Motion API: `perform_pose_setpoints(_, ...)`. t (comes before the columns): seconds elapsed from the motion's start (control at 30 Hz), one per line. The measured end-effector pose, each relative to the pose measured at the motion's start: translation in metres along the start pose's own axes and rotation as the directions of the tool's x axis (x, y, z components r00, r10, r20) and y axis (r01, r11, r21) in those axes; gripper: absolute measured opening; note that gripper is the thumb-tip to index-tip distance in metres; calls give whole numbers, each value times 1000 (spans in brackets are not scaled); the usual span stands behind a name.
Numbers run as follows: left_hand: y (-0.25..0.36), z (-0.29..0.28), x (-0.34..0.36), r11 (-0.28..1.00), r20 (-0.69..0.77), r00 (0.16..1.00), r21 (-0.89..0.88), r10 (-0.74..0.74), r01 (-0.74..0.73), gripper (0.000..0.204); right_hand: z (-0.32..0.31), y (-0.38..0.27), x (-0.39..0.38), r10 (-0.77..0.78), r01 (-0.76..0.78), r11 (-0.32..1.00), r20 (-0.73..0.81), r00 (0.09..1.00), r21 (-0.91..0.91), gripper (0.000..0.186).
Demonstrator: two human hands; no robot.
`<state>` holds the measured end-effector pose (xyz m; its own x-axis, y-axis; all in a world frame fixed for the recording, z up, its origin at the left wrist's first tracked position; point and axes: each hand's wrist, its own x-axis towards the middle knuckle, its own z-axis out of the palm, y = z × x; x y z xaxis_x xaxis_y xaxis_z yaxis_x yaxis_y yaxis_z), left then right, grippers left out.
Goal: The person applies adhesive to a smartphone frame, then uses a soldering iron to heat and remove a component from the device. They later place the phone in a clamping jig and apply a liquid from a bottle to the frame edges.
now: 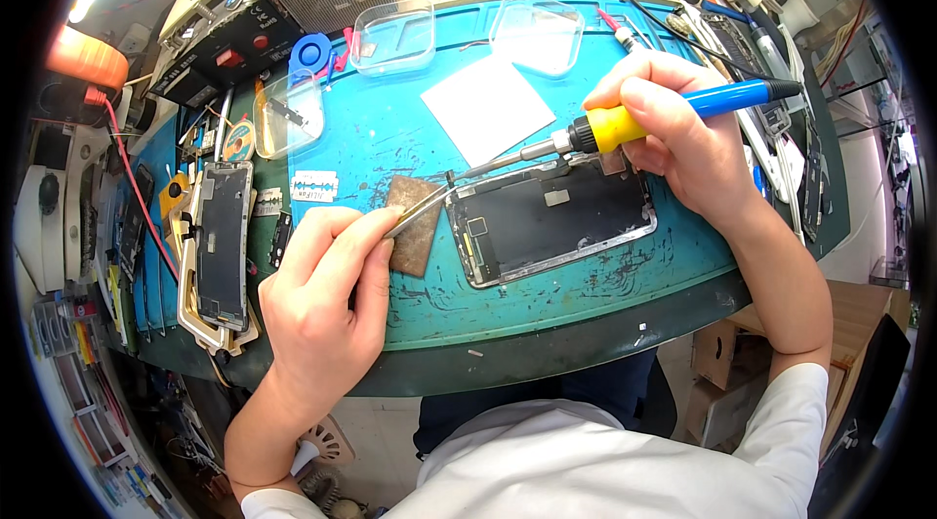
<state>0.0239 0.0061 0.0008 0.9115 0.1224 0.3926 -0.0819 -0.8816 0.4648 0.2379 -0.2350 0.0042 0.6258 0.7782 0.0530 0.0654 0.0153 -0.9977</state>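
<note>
Tweezers (pixel 421 209) are pinched in the left hand (pixel 332 294), a soldering iron (pixel 612 128) in the right hand (pixel 695 140), so their tips (pixel 472 171), perhaps touching, are paired beside the phone screen (pixel 532 226) on the mat (pixel 439 309)

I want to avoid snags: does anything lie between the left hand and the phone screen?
Yes: the brown plate lies between the left hand and the phone screen. That hand's tweezers reach over it, toward the screen's upper left corner.

Over there on the mat (pixel 386 140), the phone panel (pixel 547 231) lies right of the plate (pixel 415 241), a card (pixel 488 114) behind them, trays (pixel 393 39) farther back.
</note>
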Motion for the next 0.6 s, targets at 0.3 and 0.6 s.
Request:
perform_pose_setpoints(0.3,-2,2,2,1000,-12,1000,8,28,-28,26,-1,2,0,-17,17,1000,-4,1000,-15,29)
perform_pose_setpoints(0.6,-4,3,1,999,-21,999,0,47,-47,24,1,2,0,-11,11,1000,-23,1000,-29,31)
